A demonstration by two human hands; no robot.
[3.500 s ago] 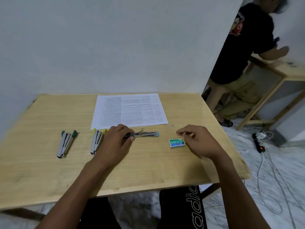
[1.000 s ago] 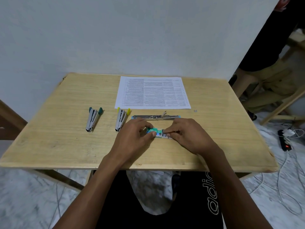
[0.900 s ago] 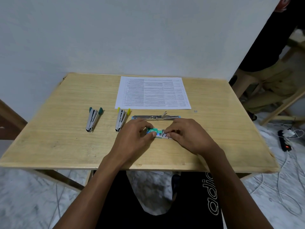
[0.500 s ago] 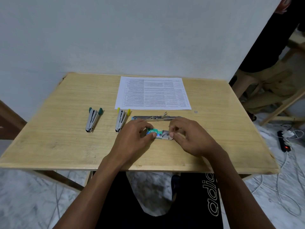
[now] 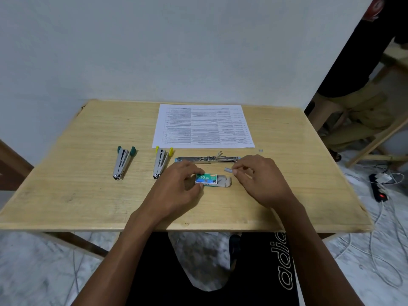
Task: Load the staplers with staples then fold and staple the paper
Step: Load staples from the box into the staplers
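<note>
Two hands at work — the left hand (image 5: 176,188) grips the staple box (image 5: 207,179) with curled fingers, the right hand (image 5: 262,180) pinches a staple strip (image 5: 228,170) near the opened stapler (image 5: 207,159).

Soft, even light fills the room, a bit dim. Shadows on the tabletop (image 5: 72,191) are faint. The small print on the paper (image 5: 203,127) is blurry. The picture bends at its edges.

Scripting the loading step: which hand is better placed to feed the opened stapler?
Right: the right hand pinches a staple strip beside the opened blue stapler; the left hand holds the staple box.
</note>
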